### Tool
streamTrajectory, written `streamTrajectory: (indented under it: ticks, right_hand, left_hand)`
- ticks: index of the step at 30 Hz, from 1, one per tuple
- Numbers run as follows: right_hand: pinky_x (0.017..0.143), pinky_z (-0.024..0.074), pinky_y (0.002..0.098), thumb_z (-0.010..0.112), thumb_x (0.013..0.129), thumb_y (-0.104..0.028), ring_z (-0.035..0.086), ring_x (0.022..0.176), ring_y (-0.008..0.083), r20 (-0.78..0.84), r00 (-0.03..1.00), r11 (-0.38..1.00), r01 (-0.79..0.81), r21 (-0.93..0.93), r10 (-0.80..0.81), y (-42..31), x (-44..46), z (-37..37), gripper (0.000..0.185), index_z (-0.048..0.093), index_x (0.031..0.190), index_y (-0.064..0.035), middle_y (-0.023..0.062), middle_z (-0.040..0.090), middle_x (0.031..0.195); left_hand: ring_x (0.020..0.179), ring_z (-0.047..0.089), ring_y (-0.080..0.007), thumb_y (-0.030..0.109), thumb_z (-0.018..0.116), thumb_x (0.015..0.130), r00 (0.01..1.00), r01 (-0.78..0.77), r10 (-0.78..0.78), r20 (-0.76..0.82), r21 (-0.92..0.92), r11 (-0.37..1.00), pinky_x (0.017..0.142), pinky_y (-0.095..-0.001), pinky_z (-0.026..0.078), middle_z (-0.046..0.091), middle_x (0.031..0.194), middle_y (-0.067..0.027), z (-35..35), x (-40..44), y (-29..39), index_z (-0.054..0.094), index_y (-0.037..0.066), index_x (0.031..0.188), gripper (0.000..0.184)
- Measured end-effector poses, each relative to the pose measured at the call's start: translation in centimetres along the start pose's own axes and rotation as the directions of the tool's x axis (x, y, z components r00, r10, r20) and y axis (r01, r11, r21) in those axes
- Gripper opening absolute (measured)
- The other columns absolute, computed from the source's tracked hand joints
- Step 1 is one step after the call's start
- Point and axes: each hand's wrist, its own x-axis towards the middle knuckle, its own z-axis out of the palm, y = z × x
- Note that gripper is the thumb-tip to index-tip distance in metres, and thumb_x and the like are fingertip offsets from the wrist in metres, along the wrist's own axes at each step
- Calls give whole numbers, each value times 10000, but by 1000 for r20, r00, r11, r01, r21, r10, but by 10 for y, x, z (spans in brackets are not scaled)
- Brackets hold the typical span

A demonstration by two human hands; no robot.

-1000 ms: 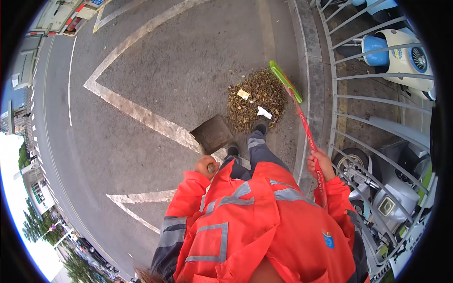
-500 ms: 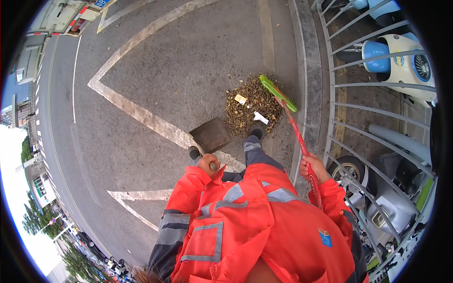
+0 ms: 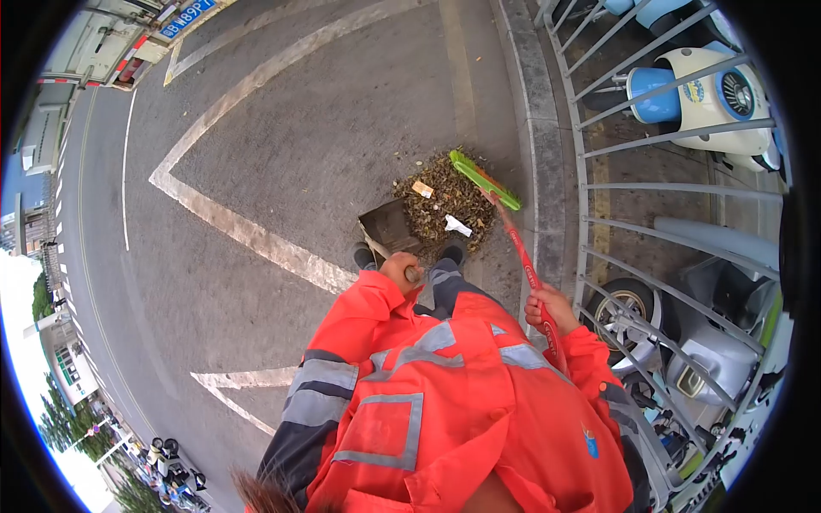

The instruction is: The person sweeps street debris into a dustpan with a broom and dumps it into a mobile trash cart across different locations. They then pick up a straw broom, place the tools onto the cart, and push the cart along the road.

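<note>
My left hand [image 3: 402, 270] is wrapped round the wooden handle of a dark dustpan [image 3: 391, 227], which lies against the left edge of a leaf pile [image 3: 445, 198]. In my right hand [image 3: 552, 309] is the red handle [image 3: 522, 255] of a broom. Its green head [image 3: 484, 179] rests on the upper right part of the leaves. A yellowish packet [image 3: 422, 189] and a crumpled white paper [image 3: 457, 226] lie on top of the pile. My shoes stand just below the dustpan and the pile.
A stone curb [image 3: 546, 162] and a metal railing [image 3: 583, 197] run along the right, with parked scooters [image 3: 718, 94] behind it. Painted white lines [image 3: 248, 229] cross the asphalt. At the top left stands a truck [image 3: 111, 47] with a blue plate.
The dustpan has moved right against the pile, with my left hand on its handle. The broom head has shifted left and down over the leaves. My left foot has come closer to the pile.
</note>
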Motion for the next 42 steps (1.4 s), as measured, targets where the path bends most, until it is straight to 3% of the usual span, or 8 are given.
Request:
streamTrajectory:
  ticks: [18,20,23,27,29,33,39,42]
  right_hand:
    - [371,314,222,501,850,-66,395,463,105,24,999,982,-37,184,34,-5,-2,34,99,410,851,-106,36,437,629]
    - [369,328,227,510,844,-72,405,476,113,-261,957,979,-165,-120,129,-18,-5,42,99,413,859,-88,55,449,643]
    - [350,321,218,506,832,-60,412,480,112,-151,968,978,-206,-35,199,-31,11,9,92,418,849,-78,66,460,646]
    - [333,303,205,510,820,-53,407,475,107,-150,978,984,-159,-82,146,-21,6,26,98,419,850,-71,67,465,648]
    - [314,288,185,525,843,-90,384,448,79,-123,983,990,-127,55,133,-21,-1,33,94,435,850,-61,45,460,632]
    - [328,291,195,519,826,-58,393,452,94,-152,981,992,-115,51,122,-21,10,39,106,415,824,-75,51,455,616]
    - [323,292,197,521,846,-85,387,446,85,-101,981,985,-158,76,165,-31,41,68,118,408,811,-74,25,426,589]
    - [329,290,186,508,859,-94,378,440,72,-19,957,949,-283,141,288,-40,45,59,118,405,803,-76,10,401,578]
  left_hand:
    - [669,526,-333,141,666,667,985,-80,93,144,-94,992,609,-402,414,519,647,-127,26,79,-17,502,53,648,187]
    - [679,527,-333,148,667,668,986,-57,69,153,-81,995,615,-403,415,522,651,-127,29,75,-19,503,54,650,189]
    - [697,529,-333,164,666,672,985,-14,24,170,-57,998,624,-404,418,525,657,-127,28,72,-11,505,56,651,194]
    - [704,523,-337,179,662,677,991,-41,50,128,-72,997,630,-406,416,526,665,-131,31,62,-13,504,56,648,203]
    - [702,521,-336,181,662,677,987,-30,41,155,-72,997,631,-404,415,526,666,-131,25,60,-10,501,54,646,208]
    - [697,518,-336,185,664,677,980,-29,51,193,-113,993,635,-404,412,529,664,-132,23,58,-17,501,51,638,214]
    - [692,524,-342,161,673,665,985,-50,71,160,-135,990,629,-409,412,531,660,-132,3,63,-21,508,48,638,202]
    - [679,524,-345,158,675,666,992,-57,71,108,-127,990,616,-408,410,528,650,-130,3,52,-31,510,47,638,201]
